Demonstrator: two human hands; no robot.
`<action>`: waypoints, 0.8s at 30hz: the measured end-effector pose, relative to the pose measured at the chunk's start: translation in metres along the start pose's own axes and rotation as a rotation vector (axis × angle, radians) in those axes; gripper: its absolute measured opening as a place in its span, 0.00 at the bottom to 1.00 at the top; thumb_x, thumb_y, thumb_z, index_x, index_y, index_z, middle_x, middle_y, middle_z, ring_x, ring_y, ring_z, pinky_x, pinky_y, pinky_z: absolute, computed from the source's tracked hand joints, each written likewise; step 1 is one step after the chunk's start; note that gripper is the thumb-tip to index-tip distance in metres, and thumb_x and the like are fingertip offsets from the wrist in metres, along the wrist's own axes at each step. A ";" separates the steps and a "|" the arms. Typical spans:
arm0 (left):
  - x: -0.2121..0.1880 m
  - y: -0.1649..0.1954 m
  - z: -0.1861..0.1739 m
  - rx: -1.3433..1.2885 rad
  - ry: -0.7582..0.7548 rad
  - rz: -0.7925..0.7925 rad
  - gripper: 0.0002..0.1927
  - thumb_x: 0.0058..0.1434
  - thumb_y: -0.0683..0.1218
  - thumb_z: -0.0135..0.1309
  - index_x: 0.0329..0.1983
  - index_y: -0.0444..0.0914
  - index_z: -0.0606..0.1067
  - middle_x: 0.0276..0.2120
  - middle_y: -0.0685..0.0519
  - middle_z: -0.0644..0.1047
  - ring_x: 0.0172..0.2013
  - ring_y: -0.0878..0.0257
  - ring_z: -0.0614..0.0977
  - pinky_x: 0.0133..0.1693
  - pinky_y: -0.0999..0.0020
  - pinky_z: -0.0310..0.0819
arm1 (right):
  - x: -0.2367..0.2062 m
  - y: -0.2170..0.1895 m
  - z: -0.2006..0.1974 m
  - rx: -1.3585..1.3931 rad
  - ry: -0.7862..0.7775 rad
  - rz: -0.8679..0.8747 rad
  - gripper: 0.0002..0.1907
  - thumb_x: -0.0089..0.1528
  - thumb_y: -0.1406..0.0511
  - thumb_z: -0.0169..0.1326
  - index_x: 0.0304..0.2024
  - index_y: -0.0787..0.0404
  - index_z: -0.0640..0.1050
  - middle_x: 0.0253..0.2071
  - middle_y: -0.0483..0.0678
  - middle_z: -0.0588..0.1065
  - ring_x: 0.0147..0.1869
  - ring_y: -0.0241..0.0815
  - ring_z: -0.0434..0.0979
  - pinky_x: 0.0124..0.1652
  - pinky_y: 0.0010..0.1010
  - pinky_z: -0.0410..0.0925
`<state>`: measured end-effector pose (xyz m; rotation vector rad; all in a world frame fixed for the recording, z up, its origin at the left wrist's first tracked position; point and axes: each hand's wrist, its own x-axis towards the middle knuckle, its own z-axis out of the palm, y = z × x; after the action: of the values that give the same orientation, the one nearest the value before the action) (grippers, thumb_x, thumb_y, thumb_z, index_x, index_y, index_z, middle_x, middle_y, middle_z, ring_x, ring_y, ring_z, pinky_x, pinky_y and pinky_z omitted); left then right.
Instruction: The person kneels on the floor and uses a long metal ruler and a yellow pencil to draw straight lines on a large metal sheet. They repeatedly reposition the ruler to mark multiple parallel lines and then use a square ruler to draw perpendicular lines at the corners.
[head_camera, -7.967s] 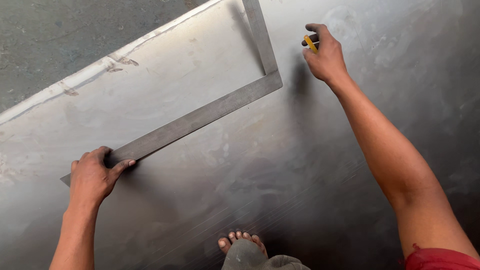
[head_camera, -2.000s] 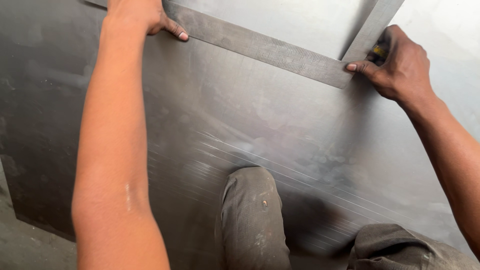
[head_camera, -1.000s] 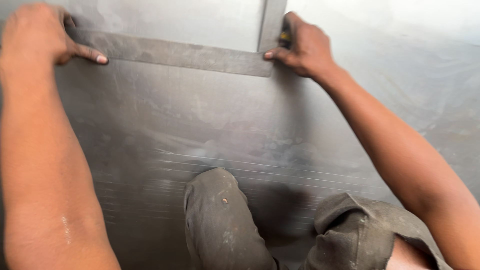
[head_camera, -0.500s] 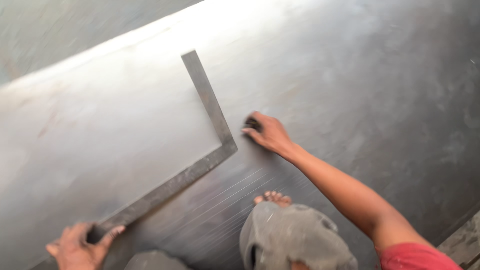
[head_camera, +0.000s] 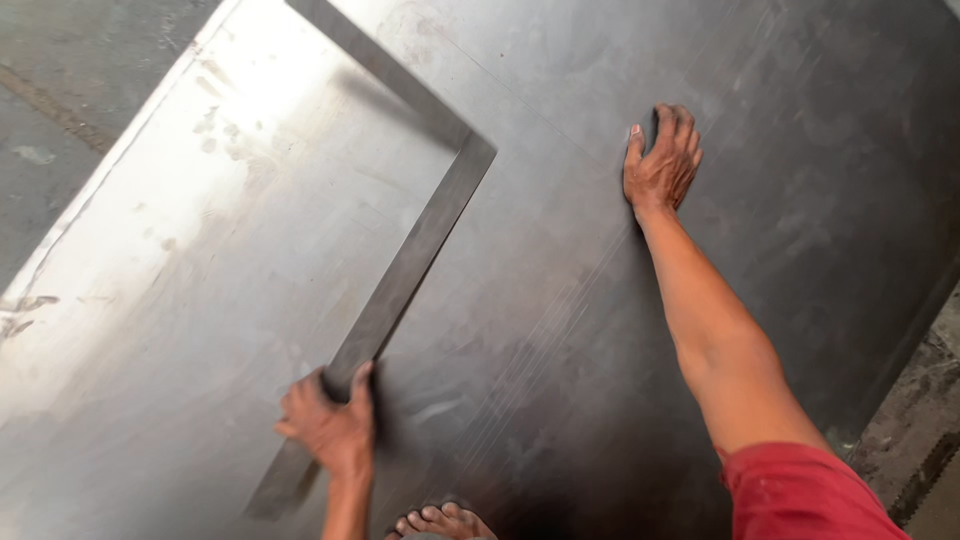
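A large L-shaped steel square (head_camera: 420, 240) lies flat on a big grey metal sheet (head_camera: 560, 330). Its corner points to the upper right. My left hand (head_camera: 328, 422) grips the lower end of the square's long arm, fingers wrapped over its edge. My right hand (head_camera: 662, 160) rests palm down on the sheet, well to the right of the square's corner and apart from it. A small dark marker (head_camera: 660, 113) peeks out between its thumb and fingers, mostly hidden.
The sheet lies on a concrete floor (head_camera: 60, 90), its left edge running diagonally at the upper left. More floor shows at the lower right (head_camera: 925, 420). My bare toes (head_camera: 440, 520) stand on the sheet at the bottom edge.
My right hand has left the square's corner and moved right onto the bare sheet. The view has swung, so the square now runs steeply. My left hand still holds its lower end.
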<state>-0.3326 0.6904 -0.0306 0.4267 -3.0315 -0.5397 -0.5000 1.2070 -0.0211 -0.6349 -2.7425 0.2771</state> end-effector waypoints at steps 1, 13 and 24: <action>0.007 0.031 0.022 0.028 0.032 -0.008 0.34 0.58 0.69 0.62 0.51 0.37 0.77 0.45 0.48 0.76 0.53 0.48 0.75 0.58 0.43 0.56 | 0.008 0.005 0.007 0.018 -0.002 0.006 0.25 0.70 0.59 0.55 0.66 0.61 0.69 0.68 0.54 0.65 0.70 0.56 0.63 0.64 0.50 0.56; 0.019 0.083 0.042 0.175 0.077 -0.006 0.25 0.67 0.66 0.52 0.43 0.39 0.74 0.40 0.47 0.71 0.44 0.50 0.71 0.47 0.50 0.62 | 0.027 -0.016 -0.005 -0.105 -0.186 0.029 0.29 0.69 0.59 0.52 0.71 0.59 0.66 0.72 0.55 0.59 0.74 0.57 0.59 0.67 0.53 0.54; 0.001 0.069 0.037 0.215 0.001 -0.050 0.26 0.68 0.67 0.51 0.46 0.40 0.73 0.44 0.45 0.69 0.49 0.44 0.71 0.55 0.39 0.62 | 0.018 -0.011 -0.006 -0.133 -0.194 -0.024 0.30 0.70 0.57 0.48 0.72 0.60 0.62 0.74 0.58 0.58 0.73 0.59 0.60 0.67 0.53 0.54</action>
<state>-0.3542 0.7653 -0.0420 0.5117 -3.0969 -0.2151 -0.5173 1.2062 -0.0081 -0.6395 -2.9729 0.1590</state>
